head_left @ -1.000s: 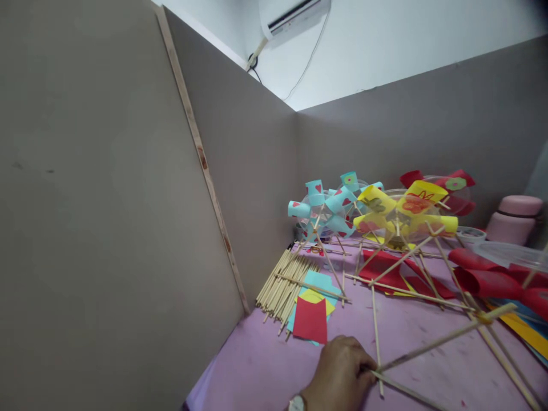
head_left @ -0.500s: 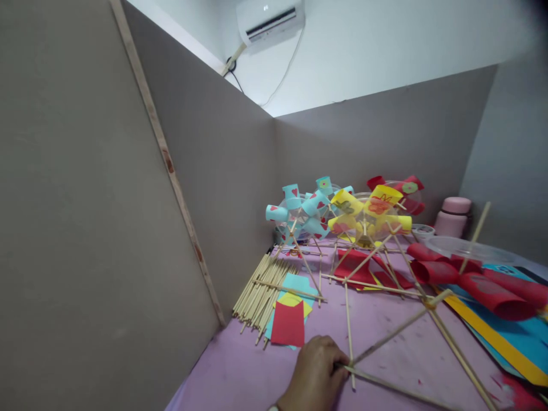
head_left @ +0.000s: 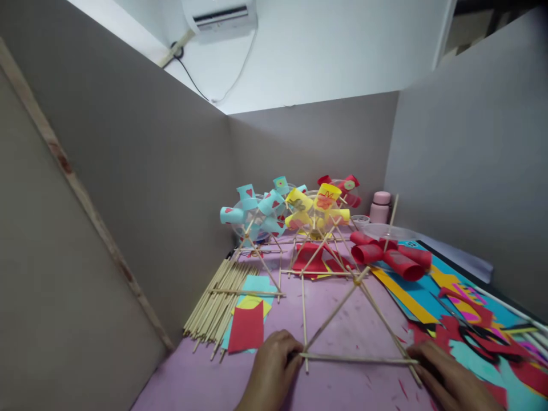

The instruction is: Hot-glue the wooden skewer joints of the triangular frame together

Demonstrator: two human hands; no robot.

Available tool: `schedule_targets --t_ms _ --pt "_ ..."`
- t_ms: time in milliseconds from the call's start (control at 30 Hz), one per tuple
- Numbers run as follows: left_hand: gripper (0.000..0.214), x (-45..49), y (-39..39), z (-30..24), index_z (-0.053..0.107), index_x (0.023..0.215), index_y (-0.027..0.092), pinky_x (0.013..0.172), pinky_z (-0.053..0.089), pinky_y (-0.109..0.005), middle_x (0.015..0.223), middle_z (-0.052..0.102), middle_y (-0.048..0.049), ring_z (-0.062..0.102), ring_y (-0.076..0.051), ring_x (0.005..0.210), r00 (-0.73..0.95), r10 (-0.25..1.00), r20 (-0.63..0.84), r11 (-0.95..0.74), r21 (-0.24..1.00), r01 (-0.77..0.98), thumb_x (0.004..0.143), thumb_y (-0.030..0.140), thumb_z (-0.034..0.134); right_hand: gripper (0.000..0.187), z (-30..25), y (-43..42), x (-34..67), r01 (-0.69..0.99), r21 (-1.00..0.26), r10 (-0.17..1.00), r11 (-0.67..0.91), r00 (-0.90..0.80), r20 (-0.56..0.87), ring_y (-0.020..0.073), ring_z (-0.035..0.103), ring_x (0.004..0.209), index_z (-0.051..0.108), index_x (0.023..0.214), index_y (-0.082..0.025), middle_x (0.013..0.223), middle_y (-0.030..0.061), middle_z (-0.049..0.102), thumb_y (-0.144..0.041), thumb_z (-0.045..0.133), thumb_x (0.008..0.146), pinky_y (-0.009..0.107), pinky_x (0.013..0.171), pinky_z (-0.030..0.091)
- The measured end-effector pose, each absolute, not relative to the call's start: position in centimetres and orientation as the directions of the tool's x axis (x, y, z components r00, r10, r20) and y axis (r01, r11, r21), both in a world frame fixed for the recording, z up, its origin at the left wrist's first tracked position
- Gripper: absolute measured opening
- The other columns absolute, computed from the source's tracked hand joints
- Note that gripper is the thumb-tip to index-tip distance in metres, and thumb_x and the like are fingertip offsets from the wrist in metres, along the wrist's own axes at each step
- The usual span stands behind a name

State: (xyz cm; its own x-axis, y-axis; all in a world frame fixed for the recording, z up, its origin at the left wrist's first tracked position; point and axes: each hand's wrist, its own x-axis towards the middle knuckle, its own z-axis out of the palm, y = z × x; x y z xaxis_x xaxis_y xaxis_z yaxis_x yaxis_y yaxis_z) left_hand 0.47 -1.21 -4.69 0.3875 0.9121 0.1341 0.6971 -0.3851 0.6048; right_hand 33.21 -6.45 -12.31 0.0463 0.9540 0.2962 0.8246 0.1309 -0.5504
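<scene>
A triangular frame of thin wooden sticks (head_left: 358, 360) stands on the purple tabletop close to me. Its two leaning sticks cross at the top, where a joint (head_left: 357, 281) is bound in yellowish material. At the lower left corner, my left hand (head_left: 276, 365) is closed with thumb and fingertips on the stick ends. My right hand (head_left: 445, 374) grips the lower right corner, its fingertips partly hidden. Left of the frame lie red (head_left: 246, 327), yellow and light blue paper pieces beside a row of loose sticks (head_left: 214, 305).
Behind stand stick-framed wheels with blue (head_left: 232, 215), yellow (head_left: 327, 197) and red paper cups. A wheel with red paper tubes (head_left: 402, 264) lies at right. Black-handled scissors (head_left: 482, 345) rest among paper scraps. A pink bottle (head_left: 379, 208) stands behind. Grey partitions (head_left: 314, 145) enclose the table.
The view has turned to the right. My right hand has come into view at the frame's lower right corner, while my left hand stays at the left corner.
</scene>
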Motion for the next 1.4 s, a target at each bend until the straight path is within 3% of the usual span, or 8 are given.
schedule_targets --t_ms 1400 --pt "0.021 0.3 0.5 -4.6 0.068 0.084 0.019 0.075 0.049 -0.028 0.085 0.068 -0.0062 0.063 -0.019 0.083 0.505 0.859 0.088 -0.476 0.504 0.721 0.086 0.026 0.049 0.021 -9.2 -6.7 31.4 0.789 -0.609 0.975 0.082 0.063 0.212 0.0206 0.058 0.089 0.056 0.092 -0.021 0.093 0.0066 0.06 -0.03 0.037 0.09 0.034 0.08 0.047"
